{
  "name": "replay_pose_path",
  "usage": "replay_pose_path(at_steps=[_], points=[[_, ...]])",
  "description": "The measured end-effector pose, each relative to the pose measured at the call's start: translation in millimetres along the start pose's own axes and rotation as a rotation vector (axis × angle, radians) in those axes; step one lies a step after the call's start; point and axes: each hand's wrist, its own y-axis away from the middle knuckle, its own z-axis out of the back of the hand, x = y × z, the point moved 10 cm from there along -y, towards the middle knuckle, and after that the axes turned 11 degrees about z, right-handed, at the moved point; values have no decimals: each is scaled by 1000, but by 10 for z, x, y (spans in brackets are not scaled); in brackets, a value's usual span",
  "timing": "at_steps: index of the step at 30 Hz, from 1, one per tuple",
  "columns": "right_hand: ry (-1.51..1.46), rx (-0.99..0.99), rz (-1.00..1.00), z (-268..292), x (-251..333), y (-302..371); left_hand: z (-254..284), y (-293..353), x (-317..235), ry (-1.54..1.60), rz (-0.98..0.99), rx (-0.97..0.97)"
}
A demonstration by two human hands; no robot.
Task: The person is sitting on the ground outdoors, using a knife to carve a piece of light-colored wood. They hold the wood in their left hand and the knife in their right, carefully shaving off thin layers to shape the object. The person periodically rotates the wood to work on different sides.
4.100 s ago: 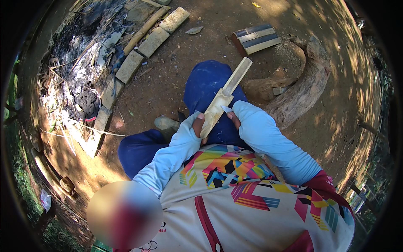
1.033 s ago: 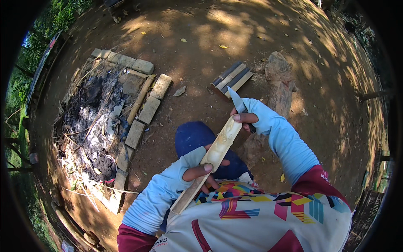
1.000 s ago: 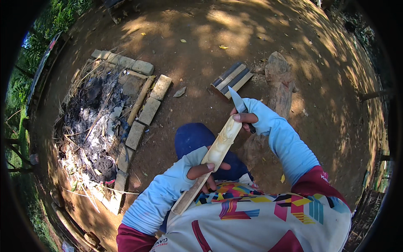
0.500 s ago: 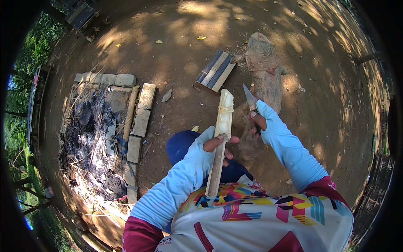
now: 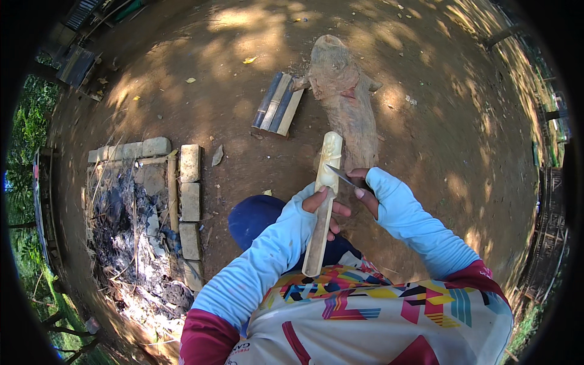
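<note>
My left hand is closed around the middle of a pale split bamboo piece, thumb on its face. The piece stands slanted in front of my chest, its upper part carved smooth and light, with thin curled shavings near the top. In my right hand is a knife, its handle mostly hidden by the fingers. The blade points up and left, and its tip lies over the carved face of the bamboo, just above my left hand.
A log lies on the dirt ahead, beside a bundle of dark and pale bamboo slats. To the left, bricks border a fire pit holding ash and sticks. A dry leaf rests near the bricks.
My right hand has brought the knife left and down, from beside the bamboo onto its carved face. The bamboo has shifted slightly. The view has turned, so the surroundings sit differently.
</note>
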Motion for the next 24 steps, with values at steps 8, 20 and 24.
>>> replay_pose_path(at_steps=[8, 20, 24], points=[[-86, -44, -13, -53, -65, 165, 8, 26, 78, 35, -118, -65], [-363, -71, -23, -580, 226, 49, 470, 632, 230, -53, -295, -250], [-269, -65, 93, -733, 491, -133, 769, 887, 491, -87, -259, -258]])
